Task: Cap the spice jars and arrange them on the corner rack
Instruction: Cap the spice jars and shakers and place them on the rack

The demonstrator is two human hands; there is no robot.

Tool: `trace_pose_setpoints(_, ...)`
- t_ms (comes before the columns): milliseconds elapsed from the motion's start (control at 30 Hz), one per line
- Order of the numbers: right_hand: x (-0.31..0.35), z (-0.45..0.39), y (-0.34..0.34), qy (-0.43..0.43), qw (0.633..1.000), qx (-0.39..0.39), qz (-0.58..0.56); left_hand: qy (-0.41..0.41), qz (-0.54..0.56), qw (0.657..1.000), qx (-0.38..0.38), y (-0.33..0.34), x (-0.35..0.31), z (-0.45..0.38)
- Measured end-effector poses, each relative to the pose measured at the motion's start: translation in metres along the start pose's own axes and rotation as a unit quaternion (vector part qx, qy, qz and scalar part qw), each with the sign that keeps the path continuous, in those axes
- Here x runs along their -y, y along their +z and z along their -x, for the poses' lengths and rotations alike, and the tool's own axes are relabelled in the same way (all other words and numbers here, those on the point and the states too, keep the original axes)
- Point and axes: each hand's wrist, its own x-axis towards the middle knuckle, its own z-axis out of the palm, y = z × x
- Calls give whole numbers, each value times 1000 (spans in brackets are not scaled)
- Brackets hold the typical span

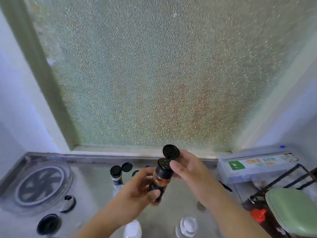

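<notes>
spice jar (pixel 160 180) held up over steel counter (pixel 96 182), flip lid (pixel 171 152) open.
left hand (pixel 142 186) wrapped round jar body, tilted; right hand (pixel 186 166) pinching jar neck, thumb by shaker top, lid standing above. second jar (pixel 116 176) on counter behind, lid also open. black wire rack (pixel 281 179) at right, beside clear box (pixel 257 166).

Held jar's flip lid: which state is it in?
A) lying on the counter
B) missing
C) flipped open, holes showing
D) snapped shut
C: the flip lid stands up above the jar, shaker holes exposed; left hand grips the jar, right hand fingers touch the lid.
</notes>
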Motion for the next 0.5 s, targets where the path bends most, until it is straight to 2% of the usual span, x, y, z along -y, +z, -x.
trace_pose_setpoints(267,39,11,29,-137,990,20,-6,63,-50,996,-39,-8,-41,33)
trace_pose_setpoints(400,55,22,35,-203,977,33,62,91,-60,992,-56,-8,-55,43)
trace_pose_setpoints(500,63,30,41,-264,945,26,192,102,-69,989,-80,-9,-63,45)
